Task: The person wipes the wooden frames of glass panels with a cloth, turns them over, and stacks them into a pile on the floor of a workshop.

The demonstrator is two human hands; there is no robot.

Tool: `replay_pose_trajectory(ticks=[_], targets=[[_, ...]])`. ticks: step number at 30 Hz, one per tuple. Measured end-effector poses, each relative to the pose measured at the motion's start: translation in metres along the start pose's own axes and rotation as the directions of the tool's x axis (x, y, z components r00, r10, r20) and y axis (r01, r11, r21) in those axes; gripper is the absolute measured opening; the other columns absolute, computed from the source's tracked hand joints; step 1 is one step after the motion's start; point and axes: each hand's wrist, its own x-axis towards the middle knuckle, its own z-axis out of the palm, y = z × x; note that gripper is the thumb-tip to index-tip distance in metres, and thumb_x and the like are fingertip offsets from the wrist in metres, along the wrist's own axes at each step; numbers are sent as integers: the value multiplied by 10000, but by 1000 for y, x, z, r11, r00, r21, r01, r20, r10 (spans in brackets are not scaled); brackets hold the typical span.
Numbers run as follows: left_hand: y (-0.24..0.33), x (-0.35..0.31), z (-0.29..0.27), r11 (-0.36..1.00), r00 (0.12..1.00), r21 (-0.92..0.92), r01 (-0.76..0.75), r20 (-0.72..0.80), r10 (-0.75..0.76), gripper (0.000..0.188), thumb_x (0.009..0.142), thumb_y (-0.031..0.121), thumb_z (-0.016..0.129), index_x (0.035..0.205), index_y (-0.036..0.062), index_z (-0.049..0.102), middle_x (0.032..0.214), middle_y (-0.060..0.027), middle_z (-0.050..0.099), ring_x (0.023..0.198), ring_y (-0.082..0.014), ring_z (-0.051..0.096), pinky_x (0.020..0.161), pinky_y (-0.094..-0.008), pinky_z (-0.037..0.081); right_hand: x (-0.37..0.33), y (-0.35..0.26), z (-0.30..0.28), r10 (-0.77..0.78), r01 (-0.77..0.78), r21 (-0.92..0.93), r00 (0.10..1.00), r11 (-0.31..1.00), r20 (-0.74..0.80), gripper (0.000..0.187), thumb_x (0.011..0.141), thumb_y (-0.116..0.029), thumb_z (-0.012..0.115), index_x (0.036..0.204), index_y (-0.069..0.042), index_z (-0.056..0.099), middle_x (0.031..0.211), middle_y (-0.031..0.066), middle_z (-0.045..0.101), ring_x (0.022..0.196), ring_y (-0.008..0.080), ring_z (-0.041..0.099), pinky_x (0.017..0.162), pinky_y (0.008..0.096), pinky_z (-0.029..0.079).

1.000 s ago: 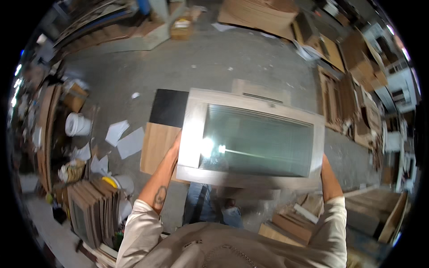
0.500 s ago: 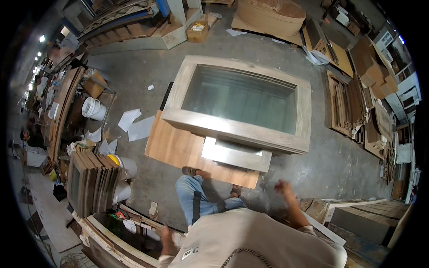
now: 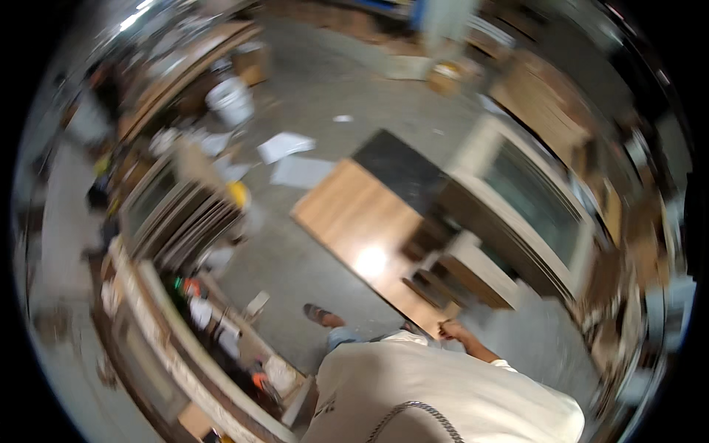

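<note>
My right hand (image 3: 453, 331) is low at the right of my body, by the near corner of a wood-grain board (image 3: 347, 214). Its fingers are smeared by motion, and whether it touches the board is unclear. My left hand is out of sight. Beyond the board lies a black panel (image 3: 400, 168). To the right stands a large pale wooden frame with a glass pane (image 3: 533, 193). A smaller pale box-like frame (image 3: 480, 267) sits against its near side, over the board's right end.
At left, several framed panels (image 3: 185, 203) stand stacked beside a trough-like bench (image 3: 173, 347) holding tools. A white bucket (image 3: 230, 102) and loose paper sheets (image 3: 286, 146) are farther off. A cardboard box (image 3: 444, 77) sits at the back.
My view has turned and blurred; the glass-paned frame now appears farther right. More of the board and the black panel shows. My right hand is closer to the board, and my left hand has left view.
</note>
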Motion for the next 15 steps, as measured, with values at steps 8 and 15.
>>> replay_pose_trajectory(ticks=[8, 15], targets=[[200, 17, -145, 935, 895, -149, -321, -371, 248, 480, 952, 349, 458, 1205, -54, 519, 991, -195, 666, 900, -271, 655, 814, -382, 511, 11, -345, 74, -368, 351, 161, 926, 922, 87, 148, 913, -161, 470, 874, -54, 565, 680, 51, 570, 604, 163, 592, 523, 294, 487], [322, 44, -199, 852, 740, 72, -519, -461, 490, 416, 926, 321, 516, 697, -23, 565, 579, -54, 527, 536, -177, 591, 582, -301, 454, -1, -513, 214, -359, 415, -127, 877, 901, 321, 314, 906, -290, 531, 1083, -35, 577, 982, 117, 631, 791, 224, 652, 665, 343, 513]])
